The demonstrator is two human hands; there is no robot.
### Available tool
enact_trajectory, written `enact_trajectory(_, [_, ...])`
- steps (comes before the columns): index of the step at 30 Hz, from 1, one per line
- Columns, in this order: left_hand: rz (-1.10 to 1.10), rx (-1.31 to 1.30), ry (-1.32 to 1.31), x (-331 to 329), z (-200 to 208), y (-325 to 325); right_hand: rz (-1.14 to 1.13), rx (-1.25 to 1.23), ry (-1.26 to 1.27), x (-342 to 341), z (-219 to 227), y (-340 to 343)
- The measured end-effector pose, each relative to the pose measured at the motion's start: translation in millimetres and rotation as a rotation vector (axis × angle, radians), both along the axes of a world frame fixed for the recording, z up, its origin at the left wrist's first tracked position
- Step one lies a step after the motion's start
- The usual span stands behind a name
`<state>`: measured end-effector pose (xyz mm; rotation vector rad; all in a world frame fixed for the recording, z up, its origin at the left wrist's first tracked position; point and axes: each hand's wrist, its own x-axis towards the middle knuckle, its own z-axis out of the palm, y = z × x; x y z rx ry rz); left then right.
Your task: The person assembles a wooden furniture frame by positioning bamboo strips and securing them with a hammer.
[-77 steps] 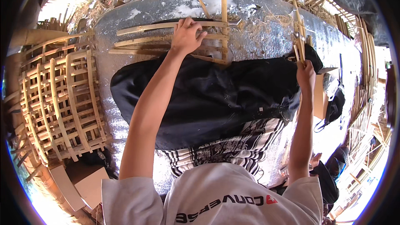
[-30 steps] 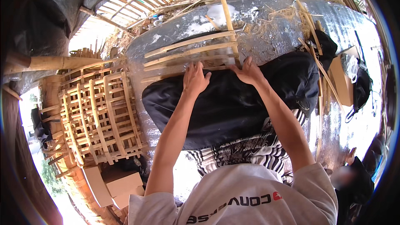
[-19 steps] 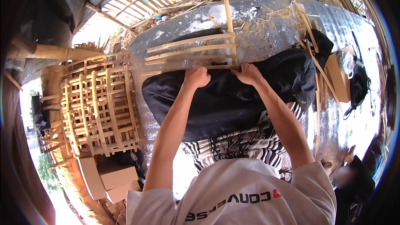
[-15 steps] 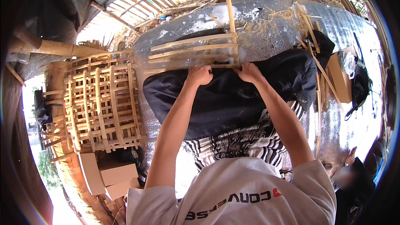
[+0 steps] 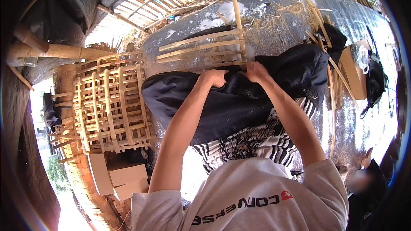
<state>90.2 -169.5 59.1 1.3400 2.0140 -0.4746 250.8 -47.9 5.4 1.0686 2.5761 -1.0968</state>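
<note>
And here's the left hand (image 5: 213, 78), fingers curled on the black cloth (image 5: 205, 107); the right hand (image 5: 257, 72) bends over its far edge, by the crosspiece's near end. Whether either grips cloth or wood, I can't tell! The cloth lies over the lap, long axis running left to right. Just beyond, the bamboo slats (image 5: 200, 49) run that way too, free ends pointing left, while the crosspiece (image 5: 238, 17) points away from the person.

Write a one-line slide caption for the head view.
Left hand and right hand at the far edge of a black cloth, beside a bamboo-strip frame; bamboo lattice at left.
</note>
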Motion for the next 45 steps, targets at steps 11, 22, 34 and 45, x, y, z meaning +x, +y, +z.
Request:
enact_trajectory(11, [-0.074,0.059,0.012,10,11,21,0.368,-0.055,-0.038,-3,-36,-3])
enact_trajectory(22, [0.263,0.617,-0.115,-32,-19,34,-0.271,0.100,0.567,-9,-15,0])
enact_trajectory(34, [0.195,0.909,0.173,-52,-57,65,-0.333,0.088,0.432,-14,-48,10])
enact_trajectory(45, [0.166,0.784,0.147,-56,-54,75,-0.321,0.061,0.398,-13,-42,10])
